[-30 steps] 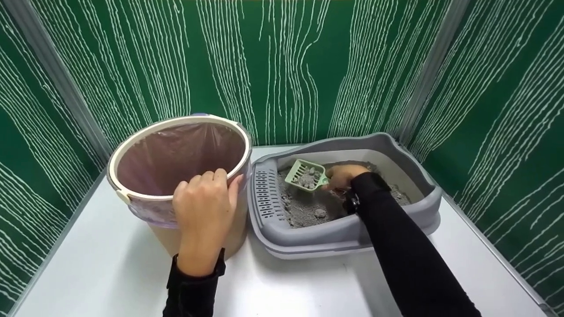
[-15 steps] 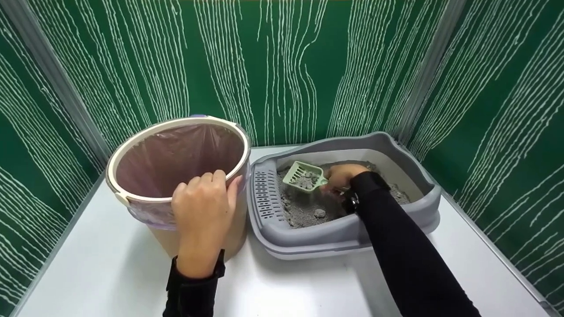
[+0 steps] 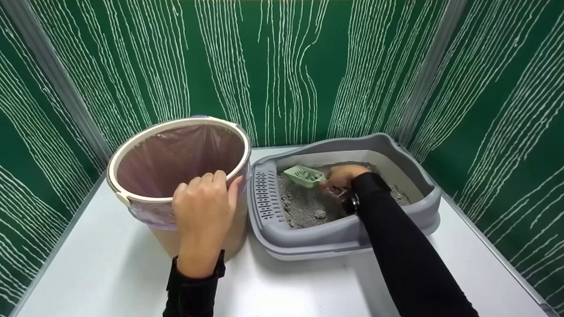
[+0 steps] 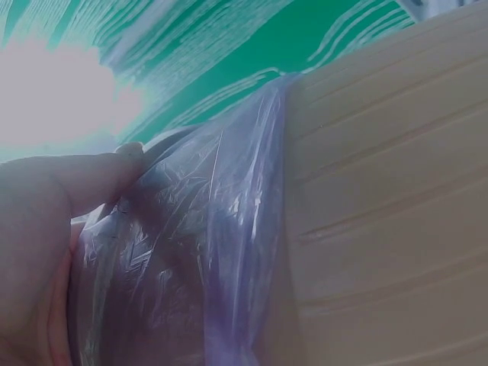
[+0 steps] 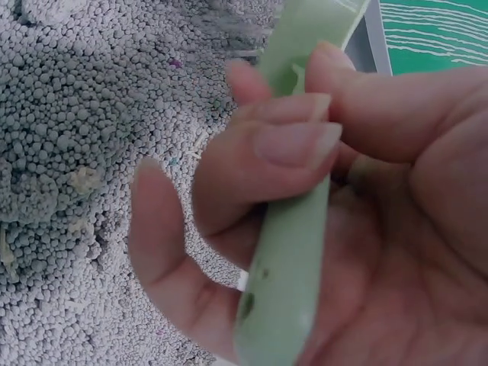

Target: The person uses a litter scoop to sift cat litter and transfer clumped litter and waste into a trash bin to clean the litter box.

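Note:
My left hand [image 3: 205, 211] grips the near right rim of a beige trash can [image 3: 238, 229], thumb outside and fingers over the edge. A translucent purplish bag [image 4: 244, 221] lines the can and folds down over its rim. My right hand [image 3: 346, 176] holds a light green litter scoop [image 3: 304, 175] by its handle, fingers curled round it in the right wrist view. Clumps lie in the slotted scoop, which is tilted over the grey litter [image 5: 84, 122]. The litter fills the floor of a grey litter box [image 3: 308, 240] right of the can. One pale clump [image 3: 320, 214] lies on the litter.
Can and box stand side by side on a white table [image 3: 282, 290]. A perforated ledge [image 3: 267, 193] forms the box's left end, beside the can. Green walls [image 3: 282, 66] with white wavy lines close in the back and both sides.
The scoop in my right hand has tilted, its basin now seen at a flatter angle, with less of the clumps showing. My left hand stays on the can's rim.

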{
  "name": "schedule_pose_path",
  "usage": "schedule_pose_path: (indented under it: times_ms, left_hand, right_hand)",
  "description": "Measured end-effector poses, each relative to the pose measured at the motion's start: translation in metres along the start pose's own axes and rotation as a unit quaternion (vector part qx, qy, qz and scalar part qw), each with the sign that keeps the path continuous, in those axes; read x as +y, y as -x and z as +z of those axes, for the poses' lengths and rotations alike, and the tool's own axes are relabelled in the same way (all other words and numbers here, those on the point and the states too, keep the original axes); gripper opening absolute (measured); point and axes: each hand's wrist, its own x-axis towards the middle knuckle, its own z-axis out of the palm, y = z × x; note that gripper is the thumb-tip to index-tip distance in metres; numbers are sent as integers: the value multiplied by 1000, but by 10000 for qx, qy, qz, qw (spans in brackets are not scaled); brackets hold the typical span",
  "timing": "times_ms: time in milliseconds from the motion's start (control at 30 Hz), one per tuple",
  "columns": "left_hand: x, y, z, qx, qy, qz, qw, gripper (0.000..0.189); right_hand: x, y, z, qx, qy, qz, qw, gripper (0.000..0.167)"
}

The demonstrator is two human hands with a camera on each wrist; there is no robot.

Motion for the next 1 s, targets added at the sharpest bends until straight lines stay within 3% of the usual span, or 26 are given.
schedule_pose_path:
  times_ms: [233,467,700,1000]
  left_hand:
    - [0,0,1,9,32,18,10000,41]
    - [0,1,0,1,49,-6,10000,42]
    - [0,1,1,64,62,19,10000,42]
    - [1,3,3,104,25,8,9999,41]
  right_hand:
    - [1,4,3,235,-311,-50,9992,22]
    - [0,8,3,467,-97,-212,9986,25]
    - [0,7,3,395,-230,-200,9988,22]
    - [3,-1,-1,147,286,-58,9995,38]
